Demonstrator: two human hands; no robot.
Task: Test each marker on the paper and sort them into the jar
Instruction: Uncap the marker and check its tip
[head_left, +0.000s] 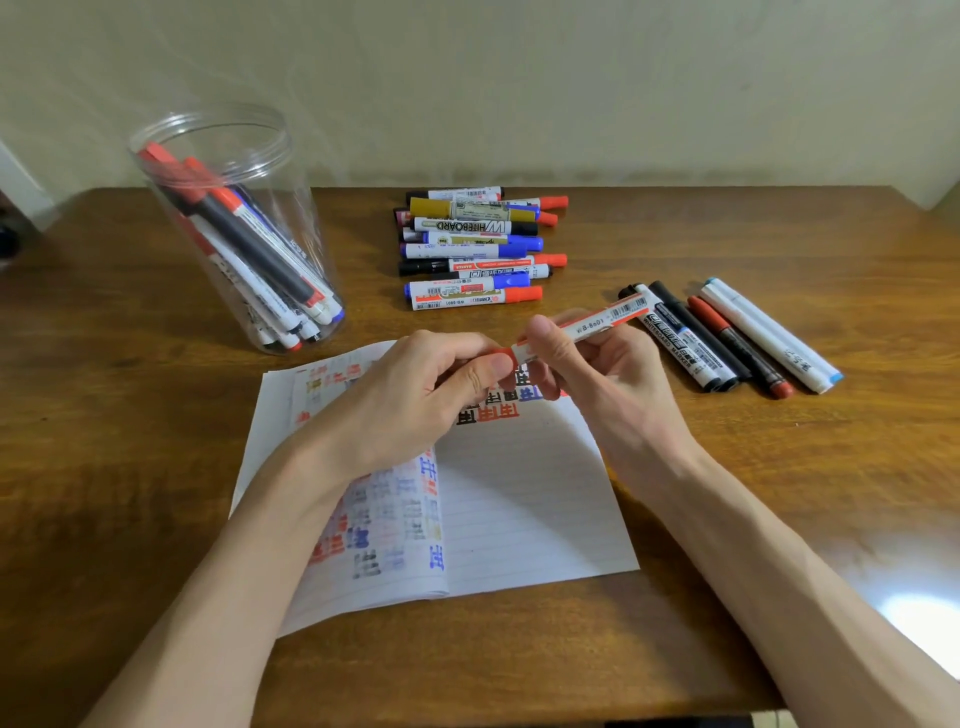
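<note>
Wooden table (779, 493), held marker (597, 325) reads WB-8801

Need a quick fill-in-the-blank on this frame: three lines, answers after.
1. Both hands hold one marker with a ____ cap.
2. The left hand pinches its ____; the right hand grips the barrel.
3. The clear jar stands to the ____ of the paper.
Answers: red; cap; left.

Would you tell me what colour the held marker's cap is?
The cap of the marker is red, shown best in the head view.
</note>
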